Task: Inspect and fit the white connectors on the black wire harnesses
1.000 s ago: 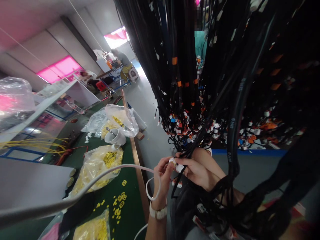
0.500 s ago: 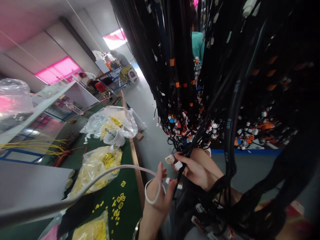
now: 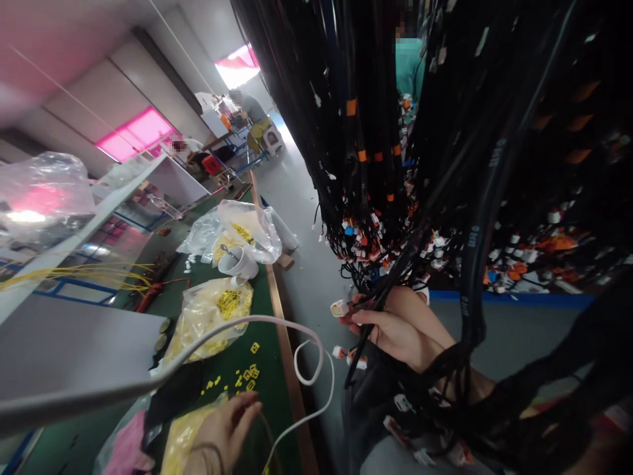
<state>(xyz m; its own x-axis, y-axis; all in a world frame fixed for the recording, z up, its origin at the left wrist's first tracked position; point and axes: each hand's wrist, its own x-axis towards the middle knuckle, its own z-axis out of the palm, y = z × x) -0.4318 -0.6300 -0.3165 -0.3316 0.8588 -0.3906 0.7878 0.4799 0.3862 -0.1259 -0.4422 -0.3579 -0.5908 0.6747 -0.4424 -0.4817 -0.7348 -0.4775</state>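
Note:
My left hand [image 3: 225,429] reaches low over the green table, fingers slightly bent and thumb apart, with nothing visible in it. Beneath and beside it lies a clear bag of yellow parts [image 3: 185,432], and loose yellow connector pieces [image 3: 251,375] are scattered just beyond its fingertips. My right hand [image 3: 395,333] is closed round thin black wires of a wire harness. A white connector [image 3: 339,308] sticks out past its fingertips. Further white-and-orange connectors [image 3: 357,359] dangle below that hand. A white cable [image 3: 316,330] loops in the air between my hands.
Thick black harness bundles [image 3: 356,132] hang in front and at right, their ends full of connectors. On the green table [image 3: 270,290] stand a white mug [image 3: 240,262] and more bags of yellow parts [image 3: 217,310]. People sit farther back; a person in teal [image 3: 409,66] is behind the bundles.
My left hand has moved from beside the harness connectors down and left to the yellow parts. My right hand keeps its hold on the wires, and the view has shifted a little.

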